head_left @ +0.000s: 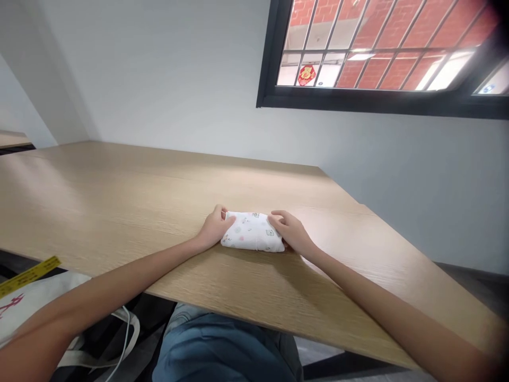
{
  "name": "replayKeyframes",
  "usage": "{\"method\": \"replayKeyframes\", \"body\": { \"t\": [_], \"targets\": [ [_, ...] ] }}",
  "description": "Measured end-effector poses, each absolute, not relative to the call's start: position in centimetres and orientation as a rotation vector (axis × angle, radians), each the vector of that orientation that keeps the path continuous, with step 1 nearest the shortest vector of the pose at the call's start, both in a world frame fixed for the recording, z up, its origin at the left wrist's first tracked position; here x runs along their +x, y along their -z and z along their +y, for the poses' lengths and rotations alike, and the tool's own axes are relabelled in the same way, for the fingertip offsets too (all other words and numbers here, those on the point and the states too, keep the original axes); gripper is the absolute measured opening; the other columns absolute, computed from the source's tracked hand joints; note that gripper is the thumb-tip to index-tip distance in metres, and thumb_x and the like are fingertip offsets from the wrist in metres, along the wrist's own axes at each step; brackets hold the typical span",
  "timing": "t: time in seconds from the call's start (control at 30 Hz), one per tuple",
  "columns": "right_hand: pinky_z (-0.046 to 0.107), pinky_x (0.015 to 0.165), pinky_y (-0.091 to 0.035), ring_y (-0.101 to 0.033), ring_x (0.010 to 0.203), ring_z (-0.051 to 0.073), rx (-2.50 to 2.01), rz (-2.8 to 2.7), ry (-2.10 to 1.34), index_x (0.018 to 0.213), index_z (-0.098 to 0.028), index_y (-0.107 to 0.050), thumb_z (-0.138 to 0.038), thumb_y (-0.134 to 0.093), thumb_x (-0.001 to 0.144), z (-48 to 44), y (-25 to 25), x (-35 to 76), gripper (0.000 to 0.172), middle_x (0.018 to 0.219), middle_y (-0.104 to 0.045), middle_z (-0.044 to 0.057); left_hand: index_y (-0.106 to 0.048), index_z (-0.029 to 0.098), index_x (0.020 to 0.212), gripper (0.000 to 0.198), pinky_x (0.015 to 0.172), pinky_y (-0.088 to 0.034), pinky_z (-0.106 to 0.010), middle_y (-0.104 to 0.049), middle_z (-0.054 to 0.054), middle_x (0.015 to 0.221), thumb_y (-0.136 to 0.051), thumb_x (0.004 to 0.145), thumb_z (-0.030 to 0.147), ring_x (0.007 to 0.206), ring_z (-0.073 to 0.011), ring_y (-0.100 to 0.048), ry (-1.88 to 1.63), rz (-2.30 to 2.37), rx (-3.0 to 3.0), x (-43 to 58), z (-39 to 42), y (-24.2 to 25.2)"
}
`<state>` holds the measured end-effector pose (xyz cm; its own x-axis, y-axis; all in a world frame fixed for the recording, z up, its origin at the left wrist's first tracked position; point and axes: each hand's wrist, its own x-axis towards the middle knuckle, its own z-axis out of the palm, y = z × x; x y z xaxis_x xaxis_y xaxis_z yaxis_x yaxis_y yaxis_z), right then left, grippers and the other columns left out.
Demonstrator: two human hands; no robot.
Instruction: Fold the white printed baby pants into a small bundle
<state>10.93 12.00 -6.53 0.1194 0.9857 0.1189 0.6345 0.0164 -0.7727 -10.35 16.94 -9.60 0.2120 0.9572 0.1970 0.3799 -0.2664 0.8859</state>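
A small folded white cloth [252, 232] with little printed pictures lies on the light wooden table [119, 201], a short way in from its near edge. My left hand [214, 227] grips the cloth's left end, fingers curled over the far corner. At the right end, my right hand [291, 231] rests with its fingers on the cloth's top far corner. Both forearms reach over the table's near edge.
A grey wall runs along the table's far and right sides, with a black-framed window [382, 53] above. Below the table's edge at the lower left are a white tote bag [35, 302] and a yellow tape strip [27, 275]. My blue-clad lap is under the edge.
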Motion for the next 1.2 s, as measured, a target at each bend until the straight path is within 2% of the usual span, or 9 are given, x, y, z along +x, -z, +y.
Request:
{"method": "replayKeyframes", "body": {
  "t": [0.1,0.23,0.33,0.43,0.5,0.63,0.73,0.9,1.2],
  "targets": [
    [0.036,0.076,-0.047,-0.056,0.092,0.023,-1.493,-1.772,-0.177,0.108,-0.015,-0.054,-0.035,-0.041,0.087,11.2,6.5,10.6,0.033,0.103,-0.057,0.011,-0.044,0.010,0.117,0.040,0.092,-0.035,-0.039,-0.046,-0.015,0.123,-0.045,0.079,0.023,0.108,-0.0227,-0.047,-1.193,1.233,1.961,-10.0,15.9,8.8],
    [0.049,0.101,-0.028,-0.035,0.122,0.028,-1.249,-2.188,0.279,0.119,-0.015,-0.050,-0.033,-0.030,0.092,9.4,6.9,8.5,0.038,0.127,-0.046,0.013,-0.045,0.018,0.123,0.039,0.108,-0.009,-0.037,-0.034,-0.006,0.140,-0.037,0.087,0.027,0.129,-0.0182,-0.025,-1.104,0.978,2.346,-9.1,14.3,7.3],
    [0.054,0.103,-0.022,-0.021,0.130,0.031,-1.309,-2.399,0.253,0.125,-0.015,-0.046,-0.035,-0.028,0.092,8.6,7.7,7.6,0.042,0.136,-0.038,0.012,-0.036,0.017,0.132,0.045,0.109,-0.003,-0.040,-0.030,-0.006,0.143,-0.031,0.090,0.033,0.132,-0.0184,-0.021,-0.772,0.854,2.581,-9.0,13.9,7.6],
    [0.048,0.105,-0.023,-0.014,0.133,0.028,-1.380,-2.370,-0.007,0.134,-0.011,-0.033,-0.040,-0.025,0.093,8.8,8.4,8.9,0.051,0.142,-0.028,0.013,-0.035,0.016,0.133,0.051,0.107,-0.012,-0.043,-0.033,-0.010,0.141,-0.036,0.088,0.040,0.130,-0.0230,-0.026,-0.687,0.930,2.520,-10.3,14.4,8.6],
    [0.045,0.105,-0.025,-0.022,0.131,0.027,-1.400,-2.267,-0.208,0.134,-0.012,-0.032,-0.042,-0.022,0.093,9.1,8.4,10.7,0.053,0.141,-0.029,0.013,-0.043,0.017,0.127,0.046,0.105,-0.019,-0.042,-0.042,-0.009,0.135,-0.035,0.088,0.041,0.125,-0.0236,-0.035,-0.698,0.982,2.446,-11.8,15.0,9.0],
    [0.042,0.097,-0.034,-0.046,0.111,0.024,-1.507,-1.855,-0.541,0.110,-0.020,-0.050,-0.041,-0.019,0.092,9.4,8.1,14.0,0.041,0.118,-0.052,0.009,-0.061,0.019,0.100,0.039,0.096,-0.034,-0.032,-0.061,-0.005,0.112,-0.028,0.089,0.036,0.107,-0.0195,-0.051,-0.832,1.067,2.238,-14.0,16.4,8.9],
    [0.038,0.084,-0.042,-0.052,0.095,0.022,-1.463,-1.663,-0.708,0.100,-0.022,-0.042,-0.044,-0.036,0.086,8.9,7.9,14.2,0.027,0.101,-0.053,0.006,-0.060,0.014,0.100,0.041,0.088,-0.041,-0.030,-0.062,-0.008,0.107,-0.028,0.087,0.036,0.099,-0.0191,-0.055,-0.978,1.131,2.005,-13.6,17.9,8.9],
    [0.026,0.056,-0.040,-0.048,0.073,0.016,-1.314,-1.889,-0.843,0.095,-0.025,-0.019,-0.025,-0.062,0.064,7.7,7.9,11.5,0.054,0.088,-0.041,0.000,-0.057,0.013,0.108,0.043,0.076,-0.045,-0.026,-0.062,-0.009,0.107,-0.042,0.081,0.042,0.092,-0.0177,-0.058,-0.988,0.966,1.758,-11.1,19.7,8.9],
    [0.022,0.052,-0.030,-0.035,0.060,0.011,-1.210,-1.689,-0.794,0.083,-0.023,-0.024,-0.015,-0.041,0.054,12.3,8.3,10.9,0.034,0.072,-0.031,-0.005,-0.057,0.015,0.081,0.024,0.056,-0.040,-0.021,-0.060,-0.001,0.073,-0.053,0.075,0.038,0.065,-0.0124,-0.054,-0.972,0.892,1.594,-12.4,14.4,8.8]
  ]
}}
